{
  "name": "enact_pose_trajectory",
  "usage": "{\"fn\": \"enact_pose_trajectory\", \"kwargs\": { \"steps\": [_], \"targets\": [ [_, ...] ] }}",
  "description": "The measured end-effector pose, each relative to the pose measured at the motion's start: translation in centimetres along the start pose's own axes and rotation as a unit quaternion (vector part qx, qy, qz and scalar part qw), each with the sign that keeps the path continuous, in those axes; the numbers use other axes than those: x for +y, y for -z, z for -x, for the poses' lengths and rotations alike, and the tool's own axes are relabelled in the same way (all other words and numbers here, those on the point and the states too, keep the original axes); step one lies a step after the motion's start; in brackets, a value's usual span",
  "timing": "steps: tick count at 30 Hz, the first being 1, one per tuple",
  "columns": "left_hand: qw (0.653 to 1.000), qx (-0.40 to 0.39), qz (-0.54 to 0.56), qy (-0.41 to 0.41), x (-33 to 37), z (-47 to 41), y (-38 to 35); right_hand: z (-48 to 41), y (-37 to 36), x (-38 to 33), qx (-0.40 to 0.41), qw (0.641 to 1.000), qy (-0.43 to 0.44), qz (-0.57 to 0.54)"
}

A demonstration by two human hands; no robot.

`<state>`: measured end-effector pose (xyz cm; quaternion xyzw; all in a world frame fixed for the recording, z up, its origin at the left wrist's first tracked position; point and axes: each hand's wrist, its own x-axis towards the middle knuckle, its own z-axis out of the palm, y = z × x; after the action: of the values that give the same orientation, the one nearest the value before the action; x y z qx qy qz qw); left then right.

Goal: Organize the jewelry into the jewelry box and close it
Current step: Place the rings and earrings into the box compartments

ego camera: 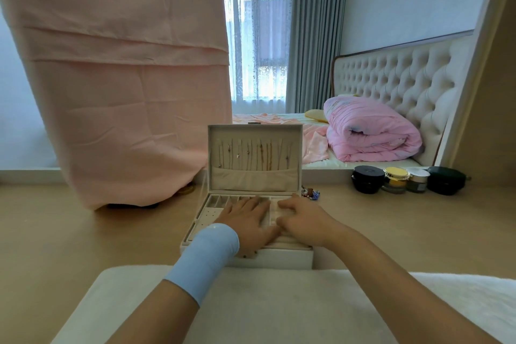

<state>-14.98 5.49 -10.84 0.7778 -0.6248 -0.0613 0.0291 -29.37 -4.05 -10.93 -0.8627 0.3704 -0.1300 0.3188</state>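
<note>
A white jewelry box (201,219) stands open on the wooden table in front of me. Its lid (255,158) is upright, with several thin necklaces (252,155) hanging inside above a fabric pocket. My left hand (247,222), with a light blue wristband, lies flat over the tray's middle compartments, fingers straight. My right hand (303,220) rests beside it on the right half of the tray with its fingers curled down; whether it holds anything is hidden. A small bunch of coloured jewelry (310,193) lies on the table just right of the box.
Several cosmetic jars (396,179) stand at the table's back right. A pink cloth (117,78) drapes over something tall at the left. A white cushioned edge (279,304) runs along the front. A bed with a pink quilt (371,131) lies behind.
</note>
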Motion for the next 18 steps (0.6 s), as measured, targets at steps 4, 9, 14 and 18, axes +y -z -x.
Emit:
{"fn": "enact_pose_trajectory", "kwargs": {
  "steps": [4,9,14,18],
  "targets": [
    [1.0,0.01,0.008,0.017,-1.3,0.9,-0.1,-0.7,-2.3,-2.0,-0.02,0.999,0.03,-0.004],
    [0.998,0.001,-0.001,0.058,-3.9,1.6,0.0,-1.6,-3.3,-3.2,-0.036,0.997,0.059,-0.023],
    [0.994,0.048,-0.029,0.093,-2.6,1.5,1.9,-1.8,-1.7,-1.6,-0.012,0.993,0.087,-0.074],
    [0.987,0.152,0.034,0.022,1.4,-0.9,3.5,-2.2,1.6,0.8,0.044,0.995,0.079,-0.048]
  ]
}}
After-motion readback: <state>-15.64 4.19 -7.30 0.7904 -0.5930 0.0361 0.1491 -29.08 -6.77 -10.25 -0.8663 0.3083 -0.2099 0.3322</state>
